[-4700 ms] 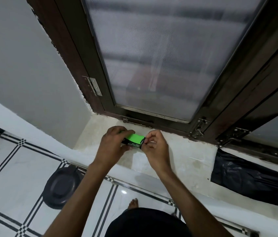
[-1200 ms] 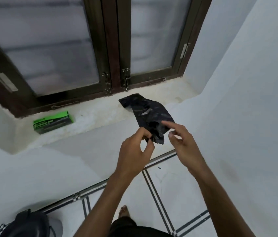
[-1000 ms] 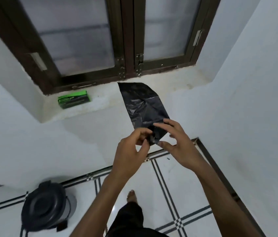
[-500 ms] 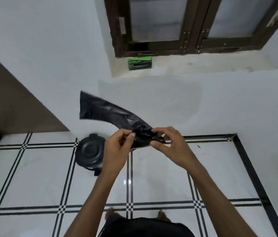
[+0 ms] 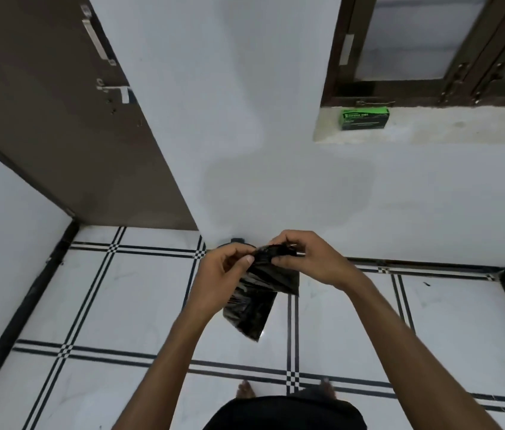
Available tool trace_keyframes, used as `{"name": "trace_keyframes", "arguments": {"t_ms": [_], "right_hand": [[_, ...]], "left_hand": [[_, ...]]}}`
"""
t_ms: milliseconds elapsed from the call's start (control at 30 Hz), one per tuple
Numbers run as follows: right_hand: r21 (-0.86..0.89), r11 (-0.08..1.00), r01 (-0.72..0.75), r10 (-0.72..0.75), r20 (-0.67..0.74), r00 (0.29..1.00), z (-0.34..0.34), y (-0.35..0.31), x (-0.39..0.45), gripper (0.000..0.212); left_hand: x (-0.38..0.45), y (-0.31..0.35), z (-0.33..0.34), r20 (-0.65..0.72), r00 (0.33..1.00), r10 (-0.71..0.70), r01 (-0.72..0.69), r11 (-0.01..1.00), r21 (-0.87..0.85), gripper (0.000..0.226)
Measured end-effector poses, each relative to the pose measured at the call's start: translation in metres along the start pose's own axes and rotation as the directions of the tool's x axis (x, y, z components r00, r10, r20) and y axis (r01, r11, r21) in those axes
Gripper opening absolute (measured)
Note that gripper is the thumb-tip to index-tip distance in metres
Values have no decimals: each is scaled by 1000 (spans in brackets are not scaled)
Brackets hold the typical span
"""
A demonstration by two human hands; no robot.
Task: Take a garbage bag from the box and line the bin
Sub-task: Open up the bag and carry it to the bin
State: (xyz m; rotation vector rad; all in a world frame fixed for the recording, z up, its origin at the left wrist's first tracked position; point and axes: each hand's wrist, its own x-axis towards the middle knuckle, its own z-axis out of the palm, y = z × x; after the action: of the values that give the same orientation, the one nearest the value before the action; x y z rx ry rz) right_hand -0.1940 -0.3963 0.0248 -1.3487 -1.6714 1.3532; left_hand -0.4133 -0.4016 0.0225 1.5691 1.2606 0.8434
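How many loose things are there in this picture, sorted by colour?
Black: 1, the garbage bag pinched at its top edge by the left hand and the right hand.
Green: 1, the box on the window ledge.
Total: 2. The bin is almost wholly hidden behind the hands.

Both hands, left hand (image 5: 223, 274) and right hand (image 5: 310, 259), pinch a black garbage bag (image 5: 257, 302) above the tiled floor (image 5: 121, 305); green box (image 5: 364, 118) on far sill

Dim even light, slight blur, wide-angle edge distortion
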Motion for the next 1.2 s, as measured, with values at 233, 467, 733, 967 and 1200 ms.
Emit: {"name": "trace_keyframes", "arguments": {"t_ms": [233, 467, 733, 967, 1200], "right_hand": [[-26, 999, -21, 18, -110, 994, 12, -5, 17, 12], [56, 998, 9, 4, -224, 975, 7, -17, 29, 12], [119, 992, 46, -20, -210, 978, 18, -18, 37, 30], [30, 995, 92, -90, -80, 993, 15, -12, 40, 39], [67, 998, 20, 8, -386, 922, -13, 4, 49, 19]], "left_hand": [[16, -13, -30, -215, 977, -5, 9, 1000, 18, 7], [23, -9, -28, -359, 932, -39, 34, 999, -19, 15], [15, 13, 2, -286, 957, -37, 10, 995, -95, 11], [30, 12, -8, -153, 979, -132, 95, 969, -227, 7], [35, -11, -35, -361, 900, -245, 142, 947, -289, 16]]}}
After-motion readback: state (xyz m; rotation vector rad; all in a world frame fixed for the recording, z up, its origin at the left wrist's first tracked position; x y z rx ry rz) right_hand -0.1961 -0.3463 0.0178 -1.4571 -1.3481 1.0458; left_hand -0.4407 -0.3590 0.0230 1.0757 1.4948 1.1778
